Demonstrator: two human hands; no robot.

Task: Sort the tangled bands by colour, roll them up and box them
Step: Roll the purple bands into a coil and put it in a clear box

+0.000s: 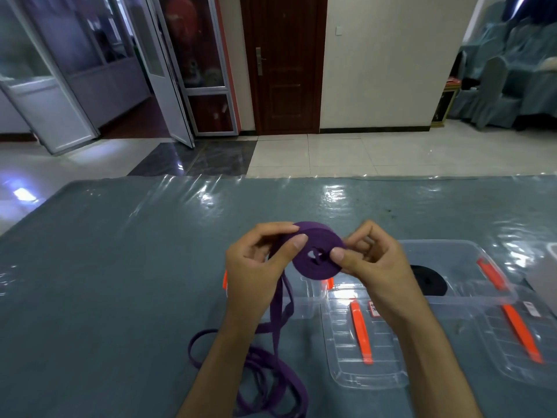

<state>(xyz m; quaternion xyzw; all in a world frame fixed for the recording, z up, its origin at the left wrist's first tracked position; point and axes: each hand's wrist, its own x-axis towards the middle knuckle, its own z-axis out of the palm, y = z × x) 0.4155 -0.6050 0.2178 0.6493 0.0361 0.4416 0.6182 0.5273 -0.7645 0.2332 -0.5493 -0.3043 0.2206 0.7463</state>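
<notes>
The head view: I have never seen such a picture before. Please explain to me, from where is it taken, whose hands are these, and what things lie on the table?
There is no machine here. A person wears a wide-angle camera on the head, looking forward and down, so you see their own two bare hands. The left hand and right hand together hold a partly rolled purple band; its loose end trails down onto the grey-blue table. Behind the hands stand clear plastic boxes; one holds a black roll. Clear lids with orange clips lie nearer the person.
</notes>
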